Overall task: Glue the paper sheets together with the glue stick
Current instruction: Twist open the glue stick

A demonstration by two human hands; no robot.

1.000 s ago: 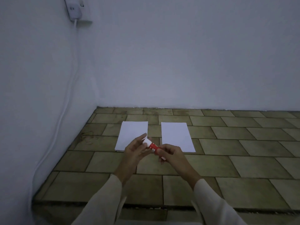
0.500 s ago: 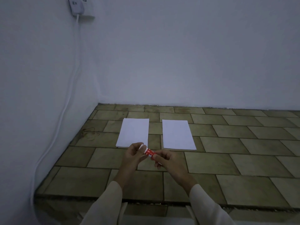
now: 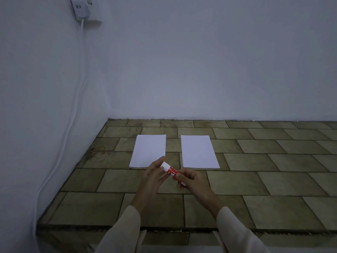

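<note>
While right hand (image 3: 193,181) grips glue stick (image 3: 171,172) body, left hand (image 3: 153,175) pinches cap (image 3: 165,165) (white).

Two paper sheets (image 3: 148,151) (image 3: 198,152), one glue stick (image 3: 171,172), two hands (image 3: 152,177) (image 3: 194,181)

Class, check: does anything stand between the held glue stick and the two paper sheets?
Nothing lies on the floor between the glue stick and the left sheet or right sheet. Its white cap, pinched by the left hand, covers the glue; the right hand holds the body.
</note>
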